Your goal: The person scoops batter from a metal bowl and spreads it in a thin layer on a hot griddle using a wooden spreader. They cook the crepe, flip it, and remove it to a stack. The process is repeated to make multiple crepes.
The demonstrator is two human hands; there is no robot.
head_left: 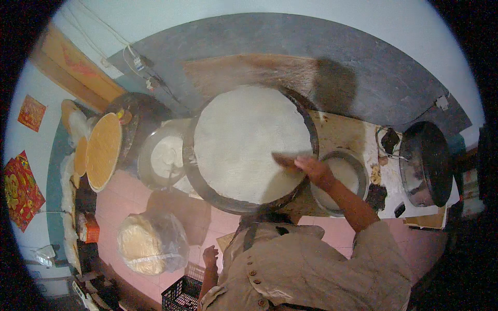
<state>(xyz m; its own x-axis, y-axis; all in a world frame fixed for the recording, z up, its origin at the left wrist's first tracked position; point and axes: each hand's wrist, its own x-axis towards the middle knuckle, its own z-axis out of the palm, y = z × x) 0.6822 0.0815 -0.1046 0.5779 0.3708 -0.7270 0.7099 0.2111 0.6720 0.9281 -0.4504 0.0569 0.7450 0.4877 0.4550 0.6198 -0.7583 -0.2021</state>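
A broad round sheet of pale batter or dough [249, 144] covers a dark-rimmed round griddle. My right hand [311, 166] is over the griddle's right side, gripping a brown scraper-like tool [284, 160] whose tip lies at or just above the pale sheet. My left hand [211, 254] hangs low beside my body, away from the griddle, with nothing visible in it; its fingers look partly curled. Left of the griddle stands a metal basin of white flour or batter [165, 155] with a utensil in it. Right of it, partly under my forearm, is a pot of pale liquid [339, 175].
A large dark pan or lid [426, 163] stands tilted at the far right, near cables. Round woven trays [104, 151] lean at the left. A plastic bag of round flatbreads [142, 245] and a black crate [181, 293] are at lower left.
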